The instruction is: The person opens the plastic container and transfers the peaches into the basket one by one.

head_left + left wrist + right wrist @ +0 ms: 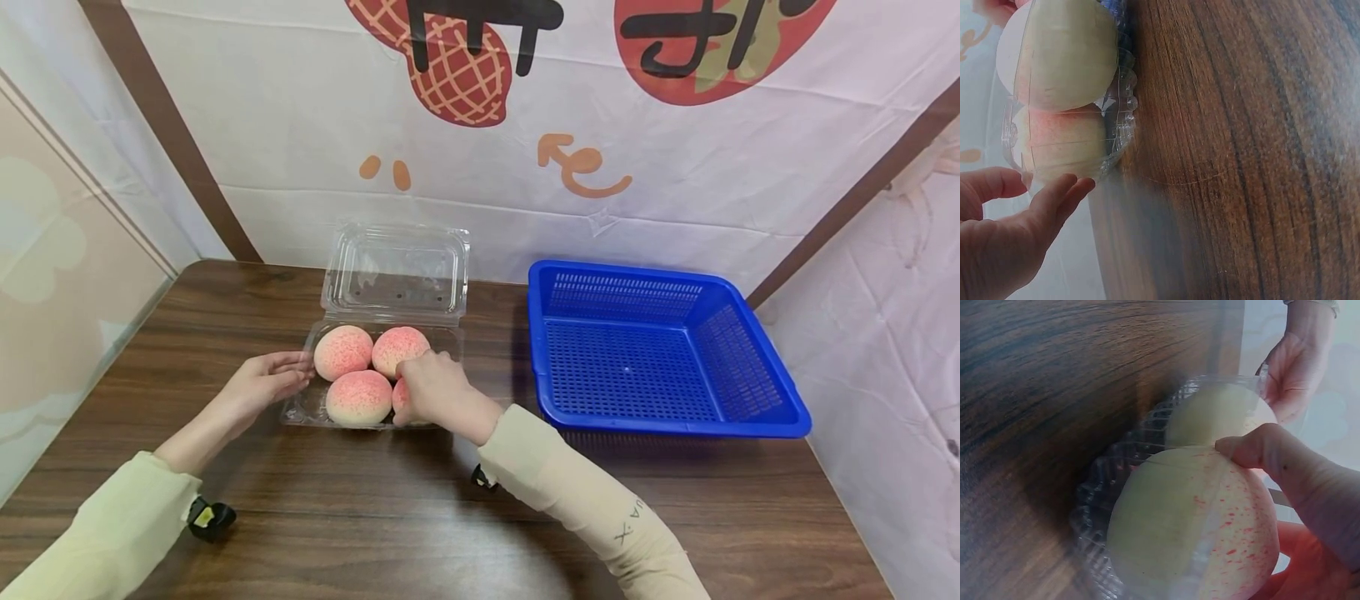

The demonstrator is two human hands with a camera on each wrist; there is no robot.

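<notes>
A hinged clear plastic box [297,411] lies with its lid [397,271] raised at the back. Inside it sit several pale peaches with pink-speckled tops: a back-left peach [342,353], a back-right peach [400,350], a front-left peach [359,398] and a front-right peach [1191,531]. My right hand [438,387] grips the front-right one, thumb on its near side and fingers around the far side; the hand mostly hides it in the head view. At the box's left side, my left hand [266,385] touches the edge with extended fingertips and thumb.
To the right of the box stands a blue perforated plastic basket [630,371]. Both rest on a dark wood-grain table [337,517]. Behind the table hangs a white printed cloth [300,125]. Black straps show at both wrists.
</notes>
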